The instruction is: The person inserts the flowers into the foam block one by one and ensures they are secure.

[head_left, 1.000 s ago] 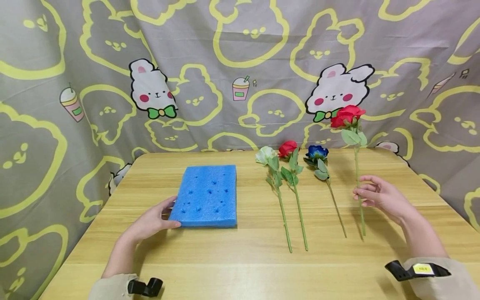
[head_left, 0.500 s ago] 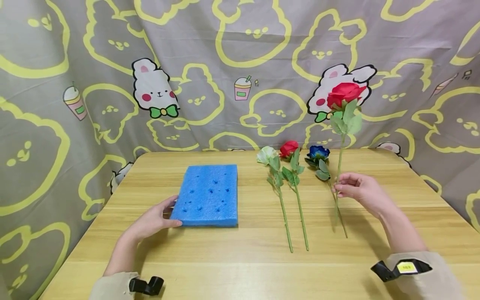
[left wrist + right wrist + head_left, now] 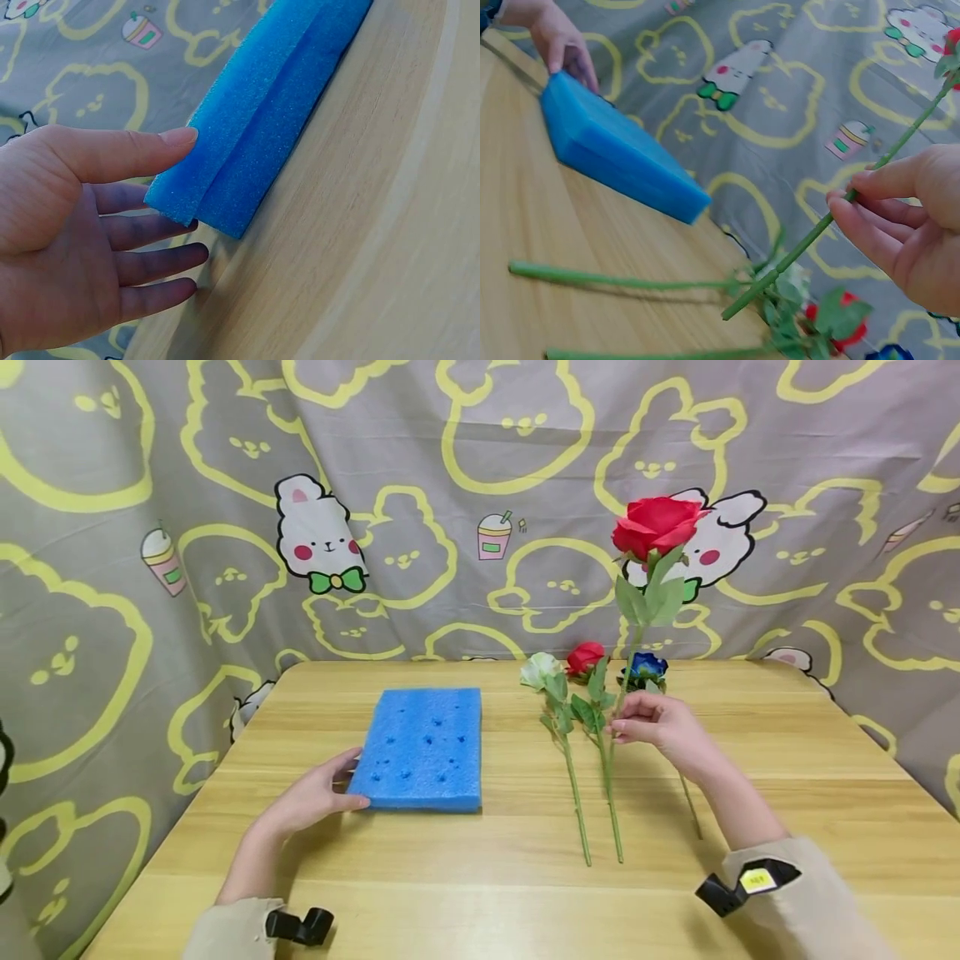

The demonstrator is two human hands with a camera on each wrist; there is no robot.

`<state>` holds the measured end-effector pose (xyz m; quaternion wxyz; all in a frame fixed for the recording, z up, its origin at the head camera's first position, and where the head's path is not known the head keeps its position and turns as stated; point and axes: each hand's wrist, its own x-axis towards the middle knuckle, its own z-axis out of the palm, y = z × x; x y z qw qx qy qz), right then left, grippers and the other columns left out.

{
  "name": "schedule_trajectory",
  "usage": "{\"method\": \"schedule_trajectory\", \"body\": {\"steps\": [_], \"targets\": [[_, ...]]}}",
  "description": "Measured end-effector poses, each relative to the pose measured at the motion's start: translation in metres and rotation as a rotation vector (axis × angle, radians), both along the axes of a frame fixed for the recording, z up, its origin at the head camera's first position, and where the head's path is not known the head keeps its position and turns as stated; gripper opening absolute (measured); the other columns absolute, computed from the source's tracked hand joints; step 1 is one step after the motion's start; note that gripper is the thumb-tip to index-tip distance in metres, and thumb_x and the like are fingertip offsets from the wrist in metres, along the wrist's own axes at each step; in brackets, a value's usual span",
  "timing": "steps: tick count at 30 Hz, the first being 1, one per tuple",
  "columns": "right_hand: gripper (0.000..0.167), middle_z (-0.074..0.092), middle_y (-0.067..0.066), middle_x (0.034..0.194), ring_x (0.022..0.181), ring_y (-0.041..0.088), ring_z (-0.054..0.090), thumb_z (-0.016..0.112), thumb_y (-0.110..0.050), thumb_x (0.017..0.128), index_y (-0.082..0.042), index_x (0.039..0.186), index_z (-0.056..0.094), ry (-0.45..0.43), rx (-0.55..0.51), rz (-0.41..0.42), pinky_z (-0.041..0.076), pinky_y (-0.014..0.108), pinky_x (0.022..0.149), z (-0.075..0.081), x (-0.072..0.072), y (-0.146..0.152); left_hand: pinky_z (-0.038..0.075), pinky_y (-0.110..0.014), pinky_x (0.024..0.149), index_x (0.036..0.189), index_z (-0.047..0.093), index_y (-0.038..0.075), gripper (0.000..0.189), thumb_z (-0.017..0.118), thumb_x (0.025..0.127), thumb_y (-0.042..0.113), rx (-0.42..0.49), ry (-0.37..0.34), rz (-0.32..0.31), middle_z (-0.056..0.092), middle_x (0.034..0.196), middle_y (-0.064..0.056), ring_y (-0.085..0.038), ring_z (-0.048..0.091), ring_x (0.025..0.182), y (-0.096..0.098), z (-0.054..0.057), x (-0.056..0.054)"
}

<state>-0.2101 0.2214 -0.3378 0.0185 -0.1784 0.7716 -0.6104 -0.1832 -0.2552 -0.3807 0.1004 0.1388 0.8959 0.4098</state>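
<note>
My right hand [image 3: 667,735] pinches the green stem of an artificial red rose [image 3: 656,527] between thumb and fingertips. This rose stands nearly upright, bloom at the top, over the flowers on the table. The bare lower end of its stem [image 3: 754,294] shows below the fingers in the right wrist view. At the left, my left hand [image 3: 315,797] holds the near left corner of a blue foam block [image 3: 420,752]. Its thumb [image 3: 161,150] lies on the foam, one finger goes behind it, and the other fingers extend fairly straight. Several small holes dot the block's top.
A white rose [image 3: 540,670], another red rose [image 3: 585,657] and a blue rose [image 3: 647,668] lie side by side on the wooden table [image 3: 450,893], stems towards me. The blue rose's stem is partly hidden by my right hand. Behind the table hangs a patterned grey curtain [image 3: 420,435].
My right hand has carried the held red rose leftwards from beyond the blue rose to above the lying red rose. Its bloom has risen. The left hand stays at the foam block.
</note>
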Motion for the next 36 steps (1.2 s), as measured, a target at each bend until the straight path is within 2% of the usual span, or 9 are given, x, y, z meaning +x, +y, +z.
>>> {"method": "schedule_trajectory", "body": {"steps": [5, 8, 10, 11, 15, 18, 22, 28, 36], "targets": [[0.019, 0.064, 0.008, 0.086, 0.078, 0.011, 0.063, 0.064, -0.004, 0.086, 0.009, 0.096, 0.055, 0.025, 0.055, -0.036, 0.054, 0.031, 0.070, 0.006, -0.009, -0.025, 0.033, -0.056, 0.098, 0.142, 0.023, -0.008, 0.084, 0.071, 0.082, 0.024, 0.008, 0.007, -0.010, 0.038, 0.136, -0.030, -0.044, 0.039, 0.121, 0.002, 0.001, -0.001], [0.017, 0.063, 0.011, 0.087, 0.077, 0.015, 0.062, 0.065, -0.007, 0.086, 0.006, 0.095, 0.057, 0.052, 0.100, -0.039, 0.052, 0.028, 0.067, 0.011, -0.015, -0.040, 0.034, -0.056, 0.097, 0.142, 0.023, -0.008, 0.083, 0.071, 0.082, 0.023, 0.008, 0.010, -0.014, 0.039, 0.136, -0.030, -0.043, 0.040, 0.120, 0.003, 0.001, -0.002], [0.016, 0.063, 0.016, 0.090, 0.077, 0.018, 0.062, 0.064, -0.008, 0.087, 0.004, 0.095, 0.058, 0.067, 0.121, -0.036, 0.053, 0.033, 0.069, 0.016, -0.019, -0.051, 0.034, -0.055, 0.097, 0.142, 0.023, -0.008, 0.083, 0.071, 0.082, 0.023, 0.004, 0.012, -0.018, 0.038, 0.136, -0.030, -0.043, 0.040, 0.120, 0.004, 0.001, -0.002], [0.015, 0.063, 0.018, 0.090, 0.079, 0.022, 0.063, 0.064, -0.008, 0.087, 0.004, 0.095, 0.058, 0.072, 0.122, -0.028, 0.053, 0.036, 0.070, 0.019, -0.021, -0.057, 0.034, -0.055, 0.097, 0.142, 0.023, -0.008, 0.083, 0.071, 0.082, 0.024, 0.001, 0.012, -0.019, 0.038, 0.136, -0.030, -0.043, 0.040, 0.121, 0.004, 0.001, -0.002], [0.013, 0.063, 0.019, 0.090, 0.077, 0.022, 0.064, 0.063, -0.003, 0.087, 0.006, 0.095, 0.057, 0.093, 0.090, -0.005, 0.054, 0.036, 0.070, 0.028, -0.029, -0.078, 0.033, -0.056, 0.098, 0.142, 0.024, -0.008, 0.083, 0.071, 0.082, 0.024, -0.001, 0.004, -0.016, 0.036, 0.138, -0.029, -0.044, 0.039, 0.122, 0.006, 0.002, -0.003], [0.014, 0.062, 0.017, 0.089, 0.077, 0.019, 0.064, 0.063, 0.000, 0.086, 0.007, 0.096, 0.057, 0.096, 0.064, 0.009, 0.054, 0.030, 0.069, 0.033, -0.032, -0.093, 0.033, -0.056, 0.098, 0.142, 0.023, -0.007, 0.083, 0.071, 0.081, 0.023, 0.005, -0.005, -0.009, 0.035, 0.139, -0.029, -0.044, 0.039, 0.122, 0.007, 0.002, -0.002], [0.014, 0.062, 0.017, 0.091, 0.080, 0.023, 0.064, 0.063, -0.001, 0.086, 0.007, 0.097, 0.057, 0.102, 0.052, 0.026, 0.054, 0.031, 0.071, 0.039, -0.036, -0.110, 0.033, -0.055, 0.099, 0.142, 0.024, -0.007, 0.083, 0.071, 0.081, 0.023, 0.009, -0.010, -0.002, 0.036, 0.138, -0.029, -0.044, 0.039, 0.122, 0.007, 0.001, -0.002], [0.013, 0.062, 0.017, 0.089, 0.082, 0.029, 0.064, 0.063, 0.000, 0.085, 0.006, 0.095, 0.058, 0.136, 0.034, 0.045, 0.054, 0.037, 0.073, 0.039, -0.046, -0.131, 0.033, -0.056, 0.098, 0.142, 0.025, -0.007, 0.082, 0.071, 0.082, 0.024, 0.005, -0.008, 0.007, 0.037, 0.138, -0.029, -0.044, 0.039, 0.122, 0.003, 0.000, 0.000], [0.015, 0.063, 0.016, 0.088, 0.081, 0.033, 0.063, 0.064, -0.001, 0.085, 0.008, 0.097, 0.060, 0.189, 0.035, 0.087, 0.053, 0.045, 0.074, 0.031, -0.063, -0.156, 0.033, -0.056, 0.098, 0.142, 0.026, -0.007, 0.081, 0.071, 0.082, 0.025, -0.002, 0.001, 0.006, 0.039, 0.136, -0.028, -0.043, 0.040, 0.121, 0.000, -0.001, 0.000]]}}
